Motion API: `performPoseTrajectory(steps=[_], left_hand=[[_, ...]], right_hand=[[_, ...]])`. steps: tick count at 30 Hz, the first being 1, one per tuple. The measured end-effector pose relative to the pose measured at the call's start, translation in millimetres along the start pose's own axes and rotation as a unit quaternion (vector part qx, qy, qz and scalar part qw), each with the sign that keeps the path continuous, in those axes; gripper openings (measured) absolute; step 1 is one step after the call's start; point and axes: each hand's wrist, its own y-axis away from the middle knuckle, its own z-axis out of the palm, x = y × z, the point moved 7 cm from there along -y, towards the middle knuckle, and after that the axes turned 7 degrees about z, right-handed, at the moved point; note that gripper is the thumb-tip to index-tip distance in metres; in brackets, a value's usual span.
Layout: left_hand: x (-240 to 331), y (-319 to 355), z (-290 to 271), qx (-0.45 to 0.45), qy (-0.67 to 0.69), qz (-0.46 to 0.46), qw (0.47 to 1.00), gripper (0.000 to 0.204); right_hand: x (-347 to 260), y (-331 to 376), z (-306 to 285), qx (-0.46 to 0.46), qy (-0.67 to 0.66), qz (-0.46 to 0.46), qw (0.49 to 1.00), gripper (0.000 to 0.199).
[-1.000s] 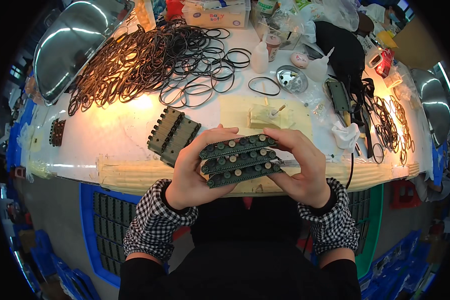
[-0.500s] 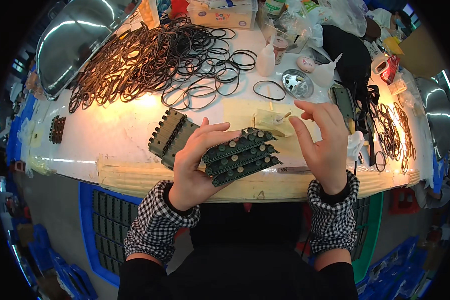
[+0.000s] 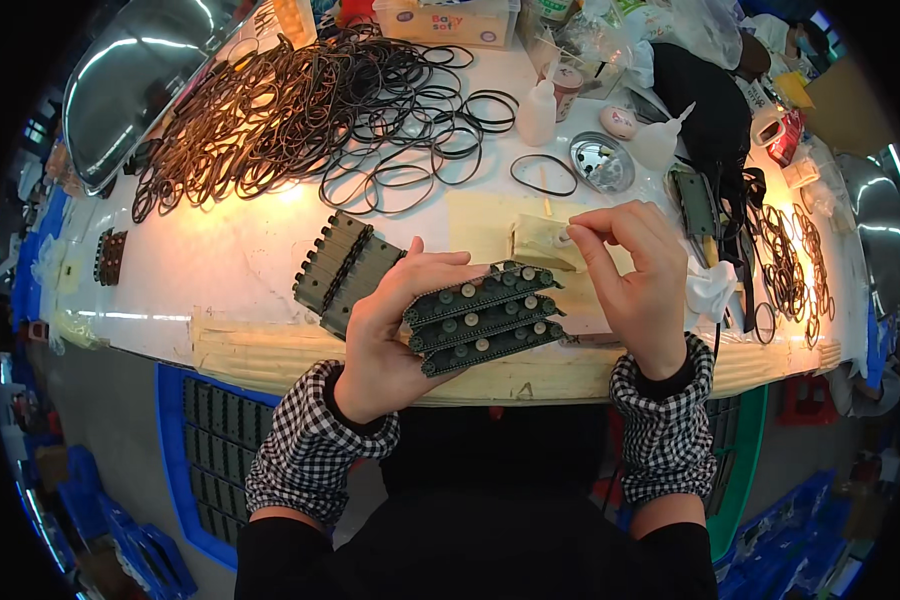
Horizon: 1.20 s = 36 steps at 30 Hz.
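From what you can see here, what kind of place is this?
Probably a small assembly workbench in a workshop or factory. A big pile of black rubber rings covers the table, squeeze bottles stand nearby, and the left hand holds three green toothed parts.

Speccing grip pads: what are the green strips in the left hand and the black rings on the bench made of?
Green strips: likely moulded plastic, matt olive, with pale round studs. Black rings: probably rubber, thin, dull and limp, lying in a tangled heap. The left hand holds three strips stacked.
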Motion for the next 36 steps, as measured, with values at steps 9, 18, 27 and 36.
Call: performPoseTrajectory(steps=[9, 18, 27, 36], left_hand=[[3, -2, 1, 0.000, -0.025, 0.003, 1.000, 0.055], [7, -3, 2, -0.011, -0.033, 0.005, 0.999, 0.057], [6, -3, 2, -0.011, -0.027, 0.000, 1.000, 0.056], [6, -3, 3, -0.007, -0.035, 0.005, 0.999, 0.055]], right_hand=[[-29, 5, -35, 0.104, -0.051, -0.024, 0.993, 0.010], [-33, 16, -1, 0.021, -0.353, 0.059, 0.933, 0.009], [-32, 15, 7, 0.022, -0.359, 0.068, 0.931, 0.012], [-37, 16, 16, 0.013, -0.362, 0.069, 0.930, 0.011]])
